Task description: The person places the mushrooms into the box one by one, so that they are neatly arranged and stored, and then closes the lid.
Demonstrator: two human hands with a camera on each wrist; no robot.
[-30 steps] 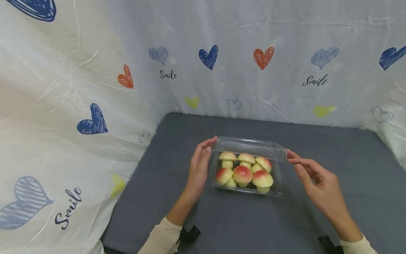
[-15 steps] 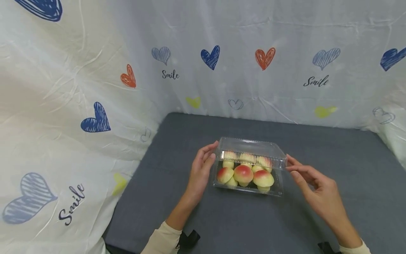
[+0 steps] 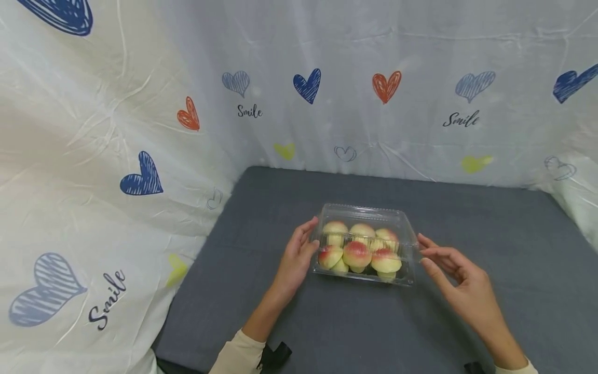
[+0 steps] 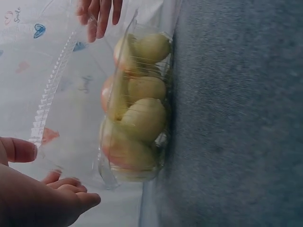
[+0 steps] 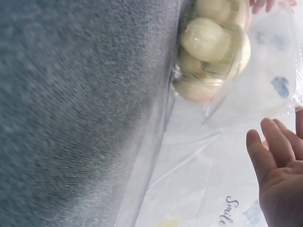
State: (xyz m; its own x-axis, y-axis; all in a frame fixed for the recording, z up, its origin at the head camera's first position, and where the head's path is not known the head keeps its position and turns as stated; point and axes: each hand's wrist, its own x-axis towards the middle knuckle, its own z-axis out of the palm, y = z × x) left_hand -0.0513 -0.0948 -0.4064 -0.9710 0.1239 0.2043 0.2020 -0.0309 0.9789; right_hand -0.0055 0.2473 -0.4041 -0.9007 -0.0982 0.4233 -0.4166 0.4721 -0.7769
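A clear plastic clamshell box (image 3: 363, 281) rests on the dark grey surface, holding several yellow-green mushroom-shaped pieces with reddish tops (image 3: 357, 254). Its clear lid (image 3: 369, 213), hinged at the far side, tilts partway down over them. At the lid's left edge is my left hand (image 3: 294, 257), thumb and fingertips against the plastic; the left wrist view shows the thumb (image 4: 23, 150) at the ridged rim. My right hand (image 3: 472, 288) has fairly straight fingers at the lid's right edge. In the right wrist view its fingers (image 5: 279, 142) are spread beside the lid, their exact contact unclear.
A pale curtain (image 3: 345, 119) printed with hearts and "Smile" hangs behind and to the left of the grey-covered table (image 3: 364, 332). Black straps (image 3: 275, 356) sit at both wrists, by the cream sleeves.
The lid has swung down and toward me, from nearly upright at the back to over the mushroom-shaped pieces. Both hands have come slightly lower with it; the box has stayed in place.
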